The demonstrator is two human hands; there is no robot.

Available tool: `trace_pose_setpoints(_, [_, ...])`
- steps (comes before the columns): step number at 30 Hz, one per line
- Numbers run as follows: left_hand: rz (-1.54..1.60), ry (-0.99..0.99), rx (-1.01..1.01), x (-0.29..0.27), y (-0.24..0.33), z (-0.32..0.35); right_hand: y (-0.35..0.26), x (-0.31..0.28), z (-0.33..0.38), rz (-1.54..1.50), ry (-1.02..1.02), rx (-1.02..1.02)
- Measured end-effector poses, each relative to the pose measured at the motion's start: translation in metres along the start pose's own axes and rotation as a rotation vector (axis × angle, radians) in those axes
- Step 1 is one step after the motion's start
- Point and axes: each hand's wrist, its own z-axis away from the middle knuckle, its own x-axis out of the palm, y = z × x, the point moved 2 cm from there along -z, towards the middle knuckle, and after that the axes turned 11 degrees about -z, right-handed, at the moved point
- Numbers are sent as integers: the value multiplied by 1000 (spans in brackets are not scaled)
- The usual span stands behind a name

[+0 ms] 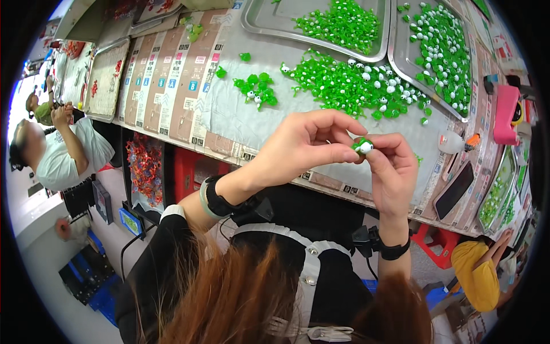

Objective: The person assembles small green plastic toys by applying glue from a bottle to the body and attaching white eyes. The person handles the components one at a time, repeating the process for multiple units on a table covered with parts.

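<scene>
Over the front part of the table, my two hands meet at a small green plastic figure (363, 147) with white, dark-dotted eyes. My left hand (312, 140) pinches it from the left between thumb and fingertips. From the right, my right hand (392, 166) grips its other side with thumb and index finger. Just beyond them, a heap of green pieces (338, 83), many with white eyes fitted, spreads over a pale sheet (223, 109). A smaller cluster of green pieces (256, 90) lies to the left of that heap.
Two metal trays (385, 49) of green pieces stand at the back. On the right are a white bottle with an orange tip (452, 143), a dark phone (454, 190) and a pink tape dispenser (506, 114). Other people sit left (74, 155) and right (476, 275).
</scene>
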Motion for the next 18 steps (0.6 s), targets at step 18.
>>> trace_pose_setpoints(18, [376, -113, -119, 2, -10, -2, 5, -8, 0, 9, -75, -42])
